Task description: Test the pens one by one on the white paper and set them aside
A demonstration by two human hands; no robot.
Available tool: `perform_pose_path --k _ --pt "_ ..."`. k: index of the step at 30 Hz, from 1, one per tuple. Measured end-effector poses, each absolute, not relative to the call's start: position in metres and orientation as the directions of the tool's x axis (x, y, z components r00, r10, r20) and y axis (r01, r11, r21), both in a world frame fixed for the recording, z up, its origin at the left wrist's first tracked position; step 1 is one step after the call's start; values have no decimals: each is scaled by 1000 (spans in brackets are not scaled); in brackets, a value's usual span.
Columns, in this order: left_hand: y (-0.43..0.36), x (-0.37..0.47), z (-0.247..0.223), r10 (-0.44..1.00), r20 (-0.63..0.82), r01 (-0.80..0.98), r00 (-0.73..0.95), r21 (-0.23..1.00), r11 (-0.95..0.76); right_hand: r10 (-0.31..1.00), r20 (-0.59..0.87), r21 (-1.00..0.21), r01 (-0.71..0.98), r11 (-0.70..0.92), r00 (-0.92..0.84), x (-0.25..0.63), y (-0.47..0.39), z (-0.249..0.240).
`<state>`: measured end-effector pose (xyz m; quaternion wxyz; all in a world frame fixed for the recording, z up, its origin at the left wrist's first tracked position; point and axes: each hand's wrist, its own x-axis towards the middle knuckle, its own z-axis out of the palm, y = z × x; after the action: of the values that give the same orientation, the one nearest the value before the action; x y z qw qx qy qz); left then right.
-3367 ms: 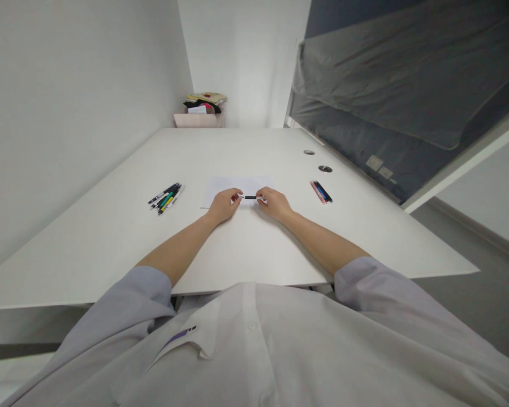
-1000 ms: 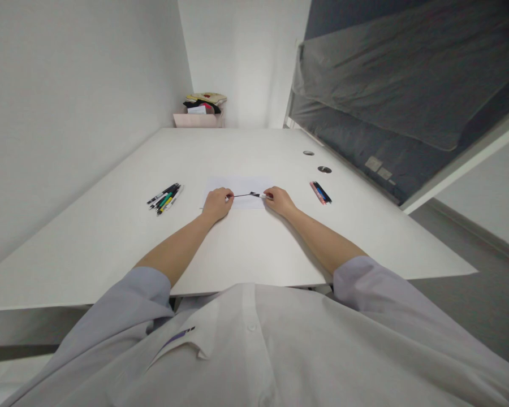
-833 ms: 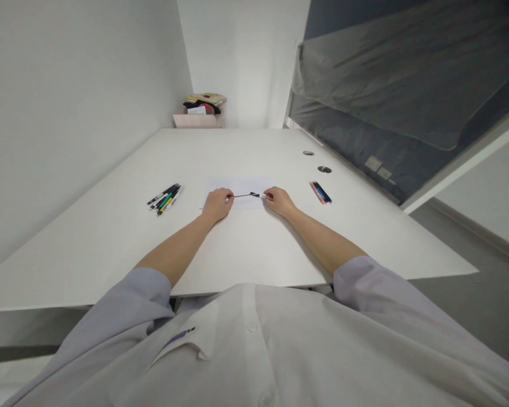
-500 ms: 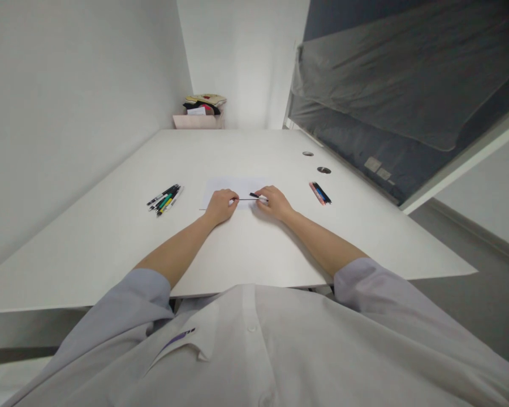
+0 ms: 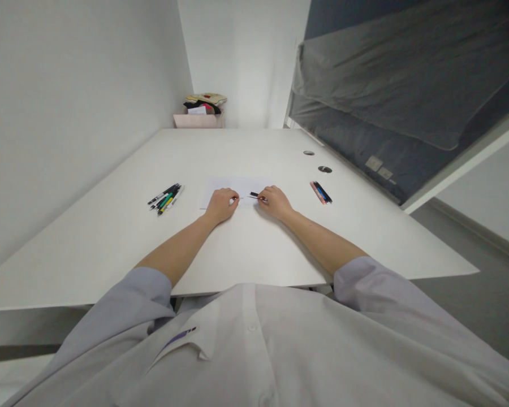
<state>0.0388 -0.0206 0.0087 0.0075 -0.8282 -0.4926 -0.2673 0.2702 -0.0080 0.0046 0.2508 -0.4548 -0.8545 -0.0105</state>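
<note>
My left hand (image 5: pixel 221 204) is closed, thumb and forefinger pinching a small slender pen part; its thin pale end points right. Opposite it, my right hand (image 5: pixel 276 202) pinches a thin dark pen refill (image 5: pixel 254 197), its tip pointing left. A short gap separates the two pieces. Just beyond the refill is a black pen part (image 5: pixel 254 194), which looks like a cap or barrel; its right end is hidden by my right fingers. Both hands rest over a white sheet of paper (image 5: pixel 241 183). A thin line shows left of my left wrist, too fine to identify.
Several pens (image 5: pixel 166 199) lie in a loose pile at the left. Pink, blue and black pens (image 5: pixel 321 193) lie together at the right. Two round cable holes (image 5: pixel 324 169) are set in the white table (image 5: pixel 246 254). A box (image 5: pixel 195 121) with cloth items stands at the far end.
The dark thin refill that spanned both hands has come away from my left fingers and stays in my right. A pale thin end now shows at my left fingertips. Both hands barely moved.
</note>
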Motion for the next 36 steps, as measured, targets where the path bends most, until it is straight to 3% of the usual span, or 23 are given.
perform_pose_path --k 11,18,26,36 --pt "-21 41 9 800 448 805 400 246 -540 834 394 -215 844 491 -385 270 -9 3" --pt "-29 47 13 758 458 765 465 224 -604 707 470 -208 712 670 -528 257 -19 8" --pt "-32 51 14 742 439 746 507 209 -633 666 453 -198 661 723 -593 253 -20 8" --pt "-22 42 12 850 375 794 371 346 -499 760 395 -178 768 615 -516 262 -15 6"
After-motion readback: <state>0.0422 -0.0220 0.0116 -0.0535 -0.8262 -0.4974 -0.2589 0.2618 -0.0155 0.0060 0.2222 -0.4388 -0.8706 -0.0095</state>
